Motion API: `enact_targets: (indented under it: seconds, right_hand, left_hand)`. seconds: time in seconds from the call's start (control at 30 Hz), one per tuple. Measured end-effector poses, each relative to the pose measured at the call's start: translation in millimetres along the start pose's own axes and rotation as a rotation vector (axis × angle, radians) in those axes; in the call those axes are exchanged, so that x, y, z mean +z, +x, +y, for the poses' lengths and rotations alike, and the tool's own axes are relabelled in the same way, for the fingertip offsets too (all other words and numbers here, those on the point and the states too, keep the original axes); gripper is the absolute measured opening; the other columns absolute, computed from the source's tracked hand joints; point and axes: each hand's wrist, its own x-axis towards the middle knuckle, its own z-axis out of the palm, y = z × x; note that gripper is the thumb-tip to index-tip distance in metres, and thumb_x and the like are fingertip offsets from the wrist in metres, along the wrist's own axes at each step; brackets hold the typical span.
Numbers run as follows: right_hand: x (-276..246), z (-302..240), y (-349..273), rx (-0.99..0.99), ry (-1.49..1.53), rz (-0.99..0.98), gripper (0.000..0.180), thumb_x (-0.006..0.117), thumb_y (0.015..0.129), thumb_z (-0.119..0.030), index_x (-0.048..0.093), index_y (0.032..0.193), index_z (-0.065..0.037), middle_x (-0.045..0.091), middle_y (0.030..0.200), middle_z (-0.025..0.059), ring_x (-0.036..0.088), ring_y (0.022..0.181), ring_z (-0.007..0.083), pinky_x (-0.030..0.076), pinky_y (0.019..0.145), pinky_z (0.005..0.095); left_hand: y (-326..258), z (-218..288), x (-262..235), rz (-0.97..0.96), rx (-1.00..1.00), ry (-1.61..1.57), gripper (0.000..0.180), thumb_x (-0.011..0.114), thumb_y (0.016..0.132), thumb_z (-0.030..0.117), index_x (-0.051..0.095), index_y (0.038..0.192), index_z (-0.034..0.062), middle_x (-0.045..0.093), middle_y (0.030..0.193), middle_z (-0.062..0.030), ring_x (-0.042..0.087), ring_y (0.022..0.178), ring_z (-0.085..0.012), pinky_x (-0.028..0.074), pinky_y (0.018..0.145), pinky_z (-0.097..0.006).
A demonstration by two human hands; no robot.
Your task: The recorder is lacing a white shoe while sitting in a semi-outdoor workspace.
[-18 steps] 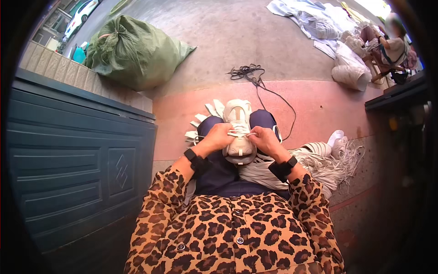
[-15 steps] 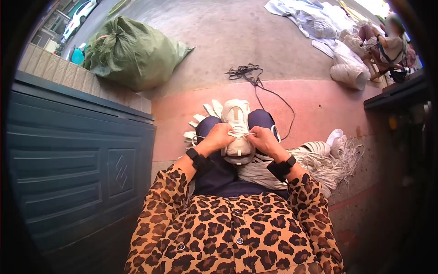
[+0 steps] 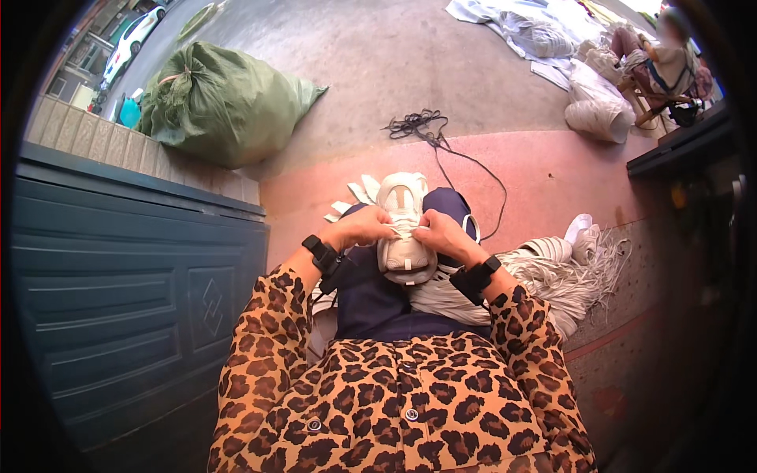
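Below, each line names one part of the scene.

Shoe: a pale cream shoe [image 3: 403,229] lies on the person's lap, over dark blue trousers [image 3: 378,296].
Long axis: it runs straight away from the body, one rounded end toward the knees, the other toward the belly; which end is the toe I cannot tell.
Left hand: the left hand [image 3: 364,227] grips the shoe's upper from the left side, fingers curled and pinched together on a thin pale strip at the middle of the shoe.
Right hand: the right hand [image 3: 441,234] mirrors it from the right side, fingers closed on the same middle part, fingertips nearly meeting those of the left hand.
Wrists: each wrist carries a black band [image 3: 322,254].
Right of the grip: a heap of whitish cord [image 3: 552,272] lies on the pink floor, touching the right thigh.
Beyond the grip: flat pale cut pieces [image 3: 356,197] lie on the floor just past the knees, and a black cable [image 3: 441,146] trails farther off.
Far left of the grip: a stuffed green sack [image 3: 221,102] sits above a dark teal panelled door [image 3: 126,292].
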Motion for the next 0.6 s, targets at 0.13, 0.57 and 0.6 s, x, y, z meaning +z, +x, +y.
enact_targets:
  seconds: [0.13, 0.57, 0.6]
  right_hand:
    - [1, -4, 3, -0.043, 0.013, -0.001, 0.031, 0.059, 0.071, -0.026, 0.056, 0.084, 0.002, 0.061, 0.077, 0.0201, 0.061, 0.075, 0.0295, 0.046, 0.068, 0.0355]
    - [-12, 11, 5, -0.108, 0.183, -0.014, 0.017, 0.059, 0.070, -0.015, 0.057, 0.077, 0.000, 0.057, 0.066, 0.0134, 0.056, 0.063, 0.0197, 0.045, 0.059, 0.0320]
    - [-20, 17, 6, -0.025, 0.221, -0.008, 0.012, 0.059, 0.069, -0.012, 0.056, 0.074, -0.001, 0.055, 0.064, 0.0081, 0.052, 0.060, 0.0162, 0.043, 0.057, 0.0315]
  left_hand:
    - [3, -7, 13, 0.134, 0.235, 0.359, 0.019, 0.061, 0.069, 0.015, 0.064, 0.082, 0.0003, 0.054, 0.057, 0.0000, 0.048, 0.050, -0.0109, 0.038, 0.048, -0.025]
    - [3, -2, 14, 0.248, 0.054, 0.267, 0.021, 0.063, 0.064, 0.021, 0.061, 0.066, -0.0001, 0.055, 0.055, -0.0063, 0.050, 0.045, -0.0151, 0.039, 0.042, -0.029]
    - [-2, -2, 12, 0.361, 0.167, 0.367, 0.023, 0.066, 0.065, 0.022, 0.063, 0.069, 0.0001, 0.056, 0.058, -0.0048, 0.050, 0.050, -0.0130, 0.039, 0.046, -0.028]
